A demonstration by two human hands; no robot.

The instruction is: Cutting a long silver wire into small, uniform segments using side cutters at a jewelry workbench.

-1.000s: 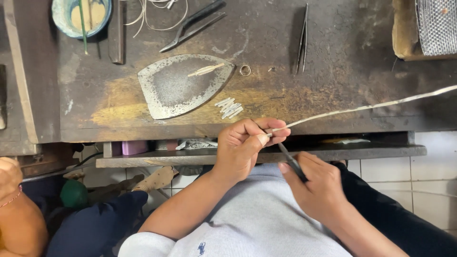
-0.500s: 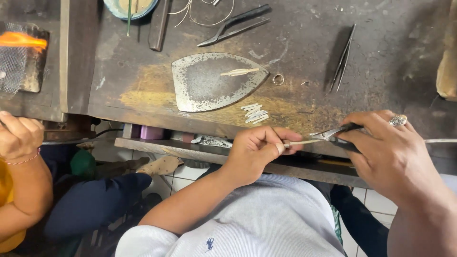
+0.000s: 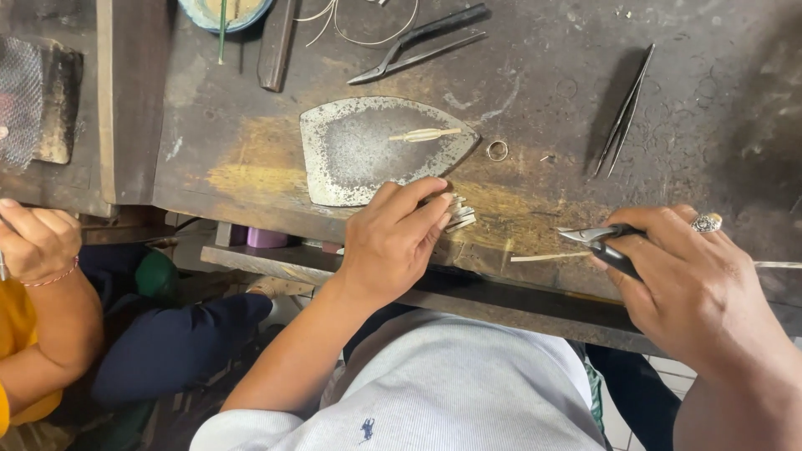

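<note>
Here, left hand [image 3: 393,242] rests curled fingertips on cut strips [image 3: 458,214] near the bench [image 3: 251,159] edge; right hand [image 3: 693,284] grips cutters [image 3: 603,240] just right of a wire [image 3: 543,257].

Two hands at a worn desk [image 3: 685,100]

The left hand [image 3: 393,242] rests fingertips on a pile of small strips [image 3: 458,215], just below a metal plate [image 3: 376,150]; the right hand [image 3: 693,292] grips pliers [image 3: 597,238] beside a thin strip [image 3: 539,257], tweezers [image 3: 622,113] above it.
</note>
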